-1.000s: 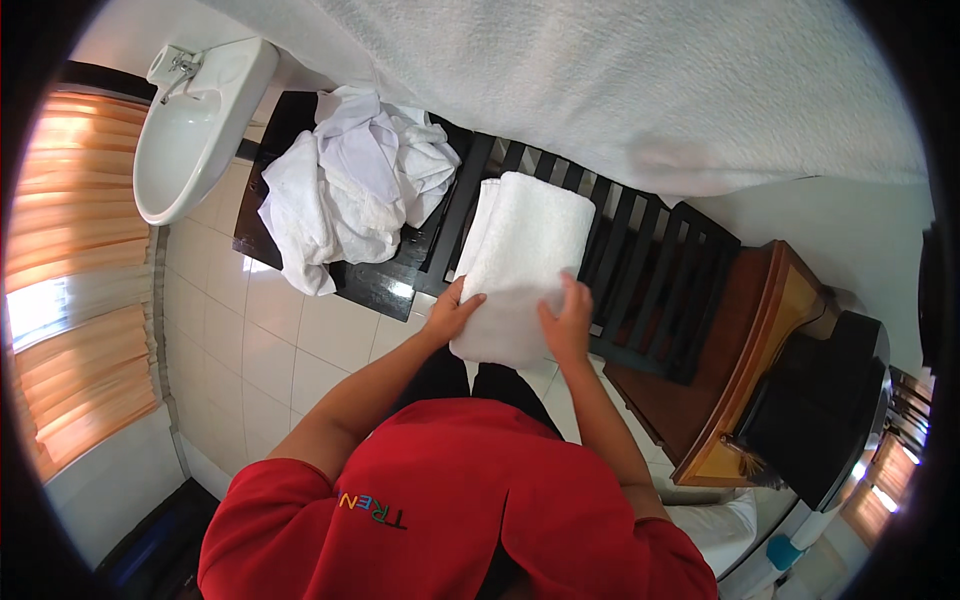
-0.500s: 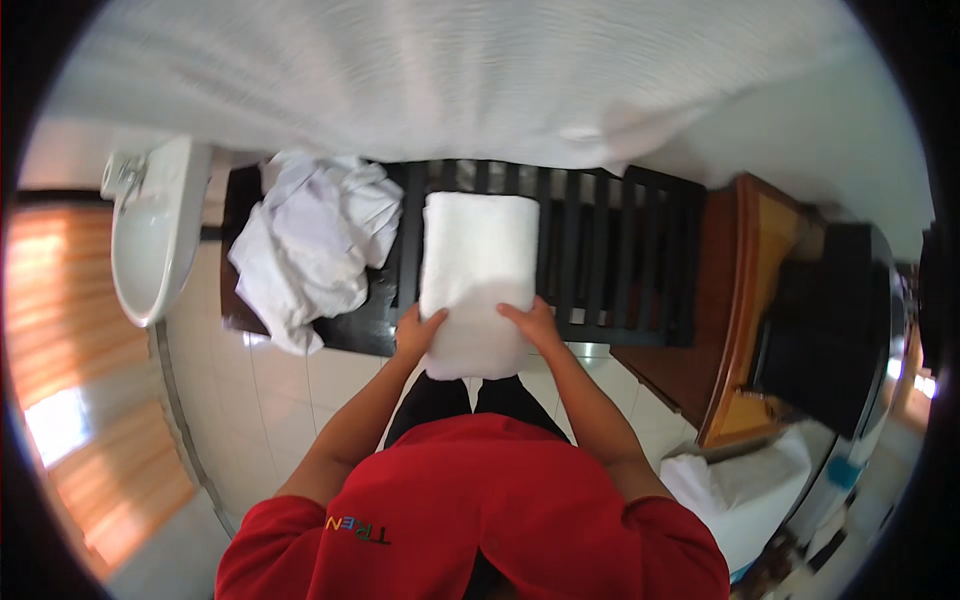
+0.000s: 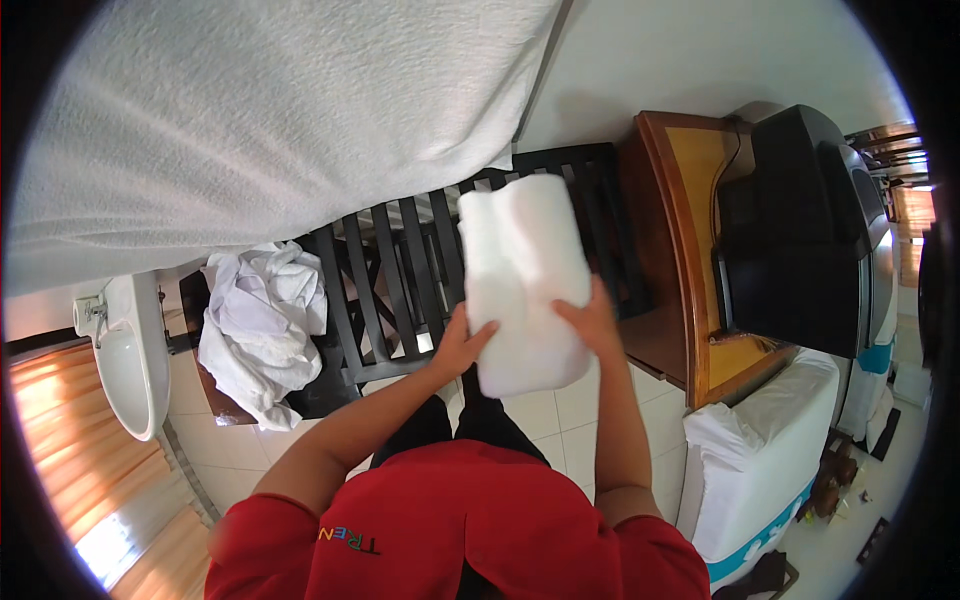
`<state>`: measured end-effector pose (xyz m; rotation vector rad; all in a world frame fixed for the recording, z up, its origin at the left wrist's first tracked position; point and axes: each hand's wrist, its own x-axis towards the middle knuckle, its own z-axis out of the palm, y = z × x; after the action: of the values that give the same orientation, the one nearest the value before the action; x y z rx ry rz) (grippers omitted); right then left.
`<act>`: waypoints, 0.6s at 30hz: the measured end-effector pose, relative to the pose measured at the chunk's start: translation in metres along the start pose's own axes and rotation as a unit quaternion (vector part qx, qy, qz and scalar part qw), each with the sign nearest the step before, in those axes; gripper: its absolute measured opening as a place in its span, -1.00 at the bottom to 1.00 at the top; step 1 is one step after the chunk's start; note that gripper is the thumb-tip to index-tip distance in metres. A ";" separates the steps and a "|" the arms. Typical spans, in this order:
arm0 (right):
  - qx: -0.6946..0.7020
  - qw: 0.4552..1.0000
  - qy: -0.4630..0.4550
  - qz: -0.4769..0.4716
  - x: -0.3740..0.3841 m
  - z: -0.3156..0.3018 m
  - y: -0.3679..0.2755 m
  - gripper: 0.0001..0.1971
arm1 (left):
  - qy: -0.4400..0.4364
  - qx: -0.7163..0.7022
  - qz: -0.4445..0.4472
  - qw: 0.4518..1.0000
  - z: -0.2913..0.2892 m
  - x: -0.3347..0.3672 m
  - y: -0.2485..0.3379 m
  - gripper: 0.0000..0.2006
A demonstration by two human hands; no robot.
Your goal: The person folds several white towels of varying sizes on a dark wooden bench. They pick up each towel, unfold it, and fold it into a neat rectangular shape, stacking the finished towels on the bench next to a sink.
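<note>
— What do the hands have?

— A folded white towel (image 3: pixel 520 280), held between them. The left hand (image 3: pixel 462 345) presses its left edge with the fingers curled around it; the right hand (image 3: pixel 590 322) grips the right edge the same way, thumb on top.

— Where is the towel?

— Above the dark slatted bench (image 3: pixel 400 280), its far end stretching away from both hands, its near end hanging past them toward the person.

— Anything beside it?

— A heap of crumpled white cloth (image 3: pixel 260 330) lies on the bench, well left of the left hand. A wooden desk (image 3: pixel 690 200) stands just right of the right hand, and a white bedspread (image 3: pixel 250 130) spreads beyond the bench.
</note>
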<state>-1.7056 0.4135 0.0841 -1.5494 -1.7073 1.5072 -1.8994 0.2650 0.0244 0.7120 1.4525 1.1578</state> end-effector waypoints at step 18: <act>-0.498 0.858 0.126 0.006 0.090 -0.008 0.054 -0.18 | -0.177 0.124 -0.089 0.972 0.020 0.018 -0.038 -0.18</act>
<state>-1.7023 0.4862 0.0077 -2.0593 -2.4507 0.2887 -1.8783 0.2735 -0.0166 0.8904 1.3340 0.6758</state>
